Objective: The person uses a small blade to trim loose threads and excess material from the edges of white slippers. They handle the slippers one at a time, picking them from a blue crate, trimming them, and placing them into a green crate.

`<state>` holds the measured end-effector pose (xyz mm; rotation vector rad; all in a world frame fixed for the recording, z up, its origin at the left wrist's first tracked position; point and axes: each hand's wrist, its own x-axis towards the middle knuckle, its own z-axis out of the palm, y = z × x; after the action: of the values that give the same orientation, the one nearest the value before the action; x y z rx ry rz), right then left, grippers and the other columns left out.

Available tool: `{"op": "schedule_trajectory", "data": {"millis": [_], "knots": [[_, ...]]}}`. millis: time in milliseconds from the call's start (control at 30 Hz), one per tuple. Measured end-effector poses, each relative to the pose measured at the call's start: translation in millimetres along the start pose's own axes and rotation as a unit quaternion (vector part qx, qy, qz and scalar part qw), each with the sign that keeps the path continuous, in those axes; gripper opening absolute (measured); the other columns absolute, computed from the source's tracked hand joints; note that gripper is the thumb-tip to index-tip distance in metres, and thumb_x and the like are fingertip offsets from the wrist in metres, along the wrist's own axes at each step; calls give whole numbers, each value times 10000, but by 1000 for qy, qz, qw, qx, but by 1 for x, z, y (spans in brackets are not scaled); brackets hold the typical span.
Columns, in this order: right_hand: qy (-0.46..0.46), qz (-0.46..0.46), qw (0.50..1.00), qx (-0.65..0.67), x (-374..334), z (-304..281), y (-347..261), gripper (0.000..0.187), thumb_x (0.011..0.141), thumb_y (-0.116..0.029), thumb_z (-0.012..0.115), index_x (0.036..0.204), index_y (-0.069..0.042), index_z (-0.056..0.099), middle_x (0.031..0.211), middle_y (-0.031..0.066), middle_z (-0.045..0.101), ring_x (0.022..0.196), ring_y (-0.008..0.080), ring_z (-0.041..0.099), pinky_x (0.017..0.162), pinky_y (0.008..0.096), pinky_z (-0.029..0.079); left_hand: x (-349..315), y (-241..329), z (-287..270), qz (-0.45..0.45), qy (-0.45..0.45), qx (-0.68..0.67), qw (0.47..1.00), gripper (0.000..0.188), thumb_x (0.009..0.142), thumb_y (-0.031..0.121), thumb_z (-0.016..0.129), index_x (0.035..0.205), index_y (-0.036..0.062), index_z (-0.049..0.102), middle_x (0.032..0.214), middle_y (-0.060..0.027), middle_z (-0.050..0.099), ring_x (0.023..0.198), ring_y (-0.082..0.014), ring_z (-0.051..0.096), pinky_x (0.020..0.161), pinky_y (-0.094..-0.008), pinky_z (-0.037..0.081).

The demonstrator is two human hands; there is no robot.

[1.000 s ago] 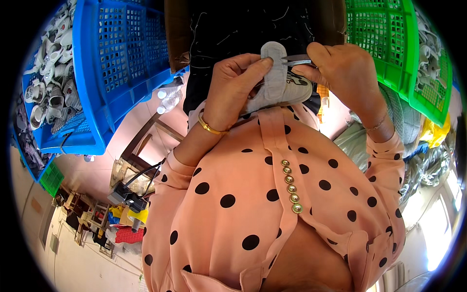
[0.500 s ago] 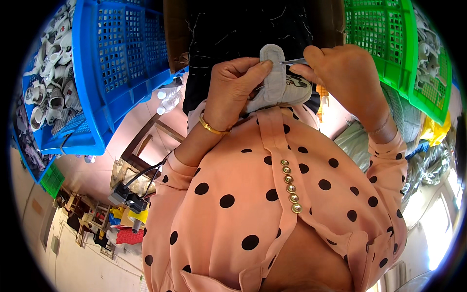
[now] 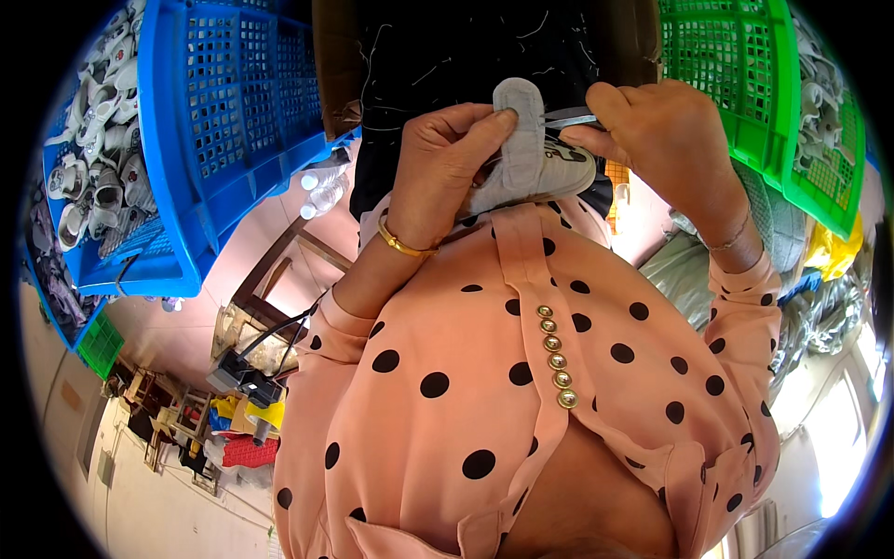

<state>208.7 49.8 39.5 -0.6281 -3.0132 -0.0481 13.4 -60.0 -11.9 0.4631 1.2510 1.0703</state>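
A small pale grey shoe (image 3: 564,174) with a dark print lies against my front, above the black cloth over my lap. My left hand (image 3: 445,154) is closed on it, thumb and fingers pinching its raised strap (image 3: 522,121). From the fist of my right hand (image 3: 659,140) stick out silver thread snips (image 3: 570,119). Their slender blades are slightly apart and point left, with the tips beside the strap's right edge. The handle end is hidden inside my right fingers. Behind my left hand, part of the shoe cannot be seen.
At the left stands a blue plastic crate (image 3: 177,186) beside a heap of small white shoes (image 3: 102,168). A green crate (image 3: 736,84) rises at the right. Loose threads lie on the black cloth (image 3: 447,56). Clear plastic bottles (image 3: 323,194) are on the floor.
The shoe and my left hand have shifted slightly left and up. My right hand has drawn a little right, and the snips' blades now show apart, just off the strap's edge.
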Motion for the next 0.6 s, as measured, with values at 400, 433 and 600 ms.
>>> {"op": "schedule_trajectory", "data": {"millis": [400, 433, 600], "knots": [[-13, 2, 1000, -19, 1, -3, -7, 437, 858, -477, 594, 633, -132, 448, 466, 28, 444, 429, 178, 508, 442, 276, 388, -2, 0, 1, -6, -13, -7, 1000, 200, 871, 203, 690, 929, 15, 728, 643, 25, 603, 506, -4, 451, 449, -166, 336], [-24, 7, 1000, -9, 0, -3, -7, 443, 860, -475, 593, 632, -123, 448, 471, 31, 456, 437, 189, 517, 443, 280, 389, -2, -1, 1, -7, -13, -7, 1000, 197, 871, 199, 690, 927, 15, 728, 645, 26, 602, 507, -3, 450, 448, -166, 336], [-29, 115, 981, 154, -3, 8, 0, 467, 893, -459, 581, 680, -49, 515, 501, 62, 474, 446, 193, 495, 448, 281, 367, 0, -1, 0, 8, -25, 13, 1000, 200, 879, 198, 686, 938, 10, 722, 675, 24, 621, 517, 3, 454, 450, -162, 341]]}}
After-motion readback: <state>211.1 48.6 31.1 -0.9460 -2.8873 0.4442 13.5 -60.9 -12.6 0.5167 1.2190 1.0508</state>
